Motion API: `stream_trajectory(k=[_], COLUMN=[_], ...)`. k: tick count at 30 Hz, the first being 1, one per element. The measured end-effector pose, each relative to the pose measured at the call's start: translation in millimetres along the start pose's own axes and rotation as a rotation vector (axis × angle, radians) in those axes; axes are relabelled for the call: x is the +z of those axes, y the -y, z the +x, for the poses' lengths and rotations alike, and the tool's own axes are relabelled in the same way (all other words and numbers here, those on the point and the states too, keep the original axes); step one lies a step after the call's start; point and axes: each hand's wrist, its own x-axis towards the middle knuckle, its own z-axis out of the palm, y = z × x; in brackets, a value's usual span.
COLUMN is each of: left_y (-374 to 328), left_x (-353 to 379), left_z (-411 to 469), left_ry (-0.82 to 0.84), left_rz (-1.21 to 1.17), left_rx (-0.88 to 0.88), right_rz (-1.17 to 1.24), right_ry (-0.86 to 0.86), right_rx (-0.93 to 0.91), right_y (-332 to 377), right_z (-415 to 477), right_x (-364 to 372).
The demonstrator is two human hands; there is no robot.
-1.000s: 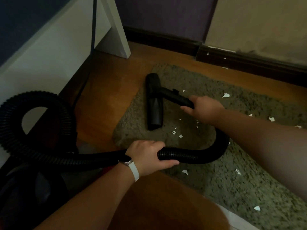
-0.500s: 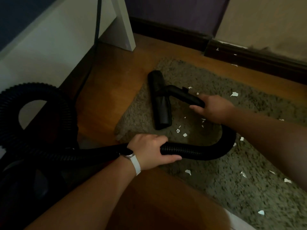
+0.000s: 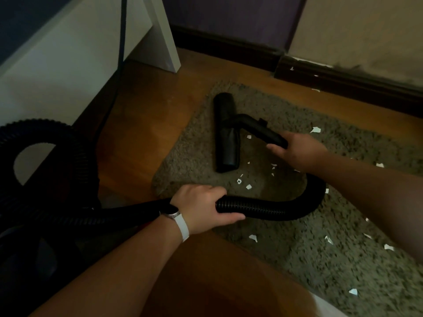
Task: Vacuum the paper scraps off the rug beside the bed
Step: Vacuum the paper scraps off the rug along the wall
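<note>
Nearest the camera, the left hand [image 3: 202, 208], a white band at its wrist, is wrapping closed around the black ribbed hose [image 3: 263, 208], which is curving over the grey rug [image 3: 297, 259] toward the right hand [image 3: 299, 151]. That hand is gripping the rigid black tube [image 3: 258, 129] with fingers curled shut, and the nozzle head [image 3: 225, 132] is lying flat on the rug. White paper scraps [image 3: 248, 186] are lying scattered just beside the nozzle and farther right across the rug, beyond the white bed frame [image 3: 68, 56].
</note>
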Motion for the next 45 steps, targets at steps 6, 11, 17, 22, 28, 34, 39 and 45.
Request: stream_trajectory(k=[6, 11, 17, 22, 28, 34, 39, 45], left_y=[1, 0, -8, -25, -44, -46, -44, -43], left_x=[1, 1, -13, -19, -5, -9, -2, 2], left_z=[-2, -3, 20, 54, 68, 74, 69, 64], left_ry=[0.008, 0.033, 0.09, 0.115, 0.115, 0.029, -0.031, 0.114], left_rz=[-0.005, -0.004, 0.029, 0.101, 0.096, 0.015, 0.042, 0.021], left_rx=[0.009, 0.006, -0.028, 0.044, 0.103, 0.113, 0.173, 0.151], right_rz=[0.044, 0.016, 0.032, 0.055, 0.091, 0.067, -0.063, -0.118], right_ry=[-0.05, -0.055, -0.025, -0.037, -0.035, -0.063, -0.033, -0.005], right_rx=[0.078, 0.047, 0.095, 0.166, 0.262, 0.234, 0.098, 0.02], right_y=[-1, 5, -19, -54, -84, -80, -52, -42], right_z=[2, 0, -13, -37, -60, -57, -41, -32], right_x=[3, 1, -11, -23, -28, -25, -16, -20])
